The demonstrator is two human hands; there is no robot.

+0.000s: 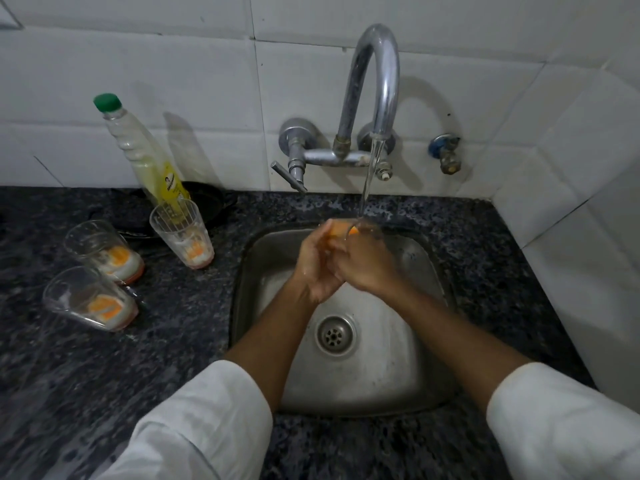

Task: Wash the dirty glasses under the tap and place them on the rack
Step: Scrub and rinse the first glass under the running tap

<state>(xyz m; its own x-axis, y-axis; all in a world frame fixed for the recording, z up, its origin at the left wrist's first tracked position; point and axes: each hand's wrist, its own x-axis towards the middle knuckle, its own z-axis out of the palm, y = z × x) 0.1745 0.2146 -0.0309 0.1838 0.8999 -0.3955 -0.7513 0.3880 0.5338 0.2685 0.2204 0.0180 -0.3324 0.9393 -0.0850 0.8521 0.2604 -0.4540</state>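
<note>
Holding a glass over the sink, I have both hands wrapped round it right under the running stream of water from the tap. My left hand curls round the glass from the left side, and my right hand grips it from the right, the two hands touching each other. Only a small part of the glass shows between the fingers, with orange marks on it and a bit of clear rim where the water strikes; how it is tilted I cannot tell. Three more glasses stand on the dark speckled counter to the left of the sink, each upright with pale residue and orange markings near its base: the near glass, the middle glass just behind it, and the far glass closer to the sink. Behind the far glass a soap bottle with a green cap leans against the tiled wall, standing by a dark dish. My white sleeves are pushed back from the forearms. The sink's drain lies between my arms.
</note>
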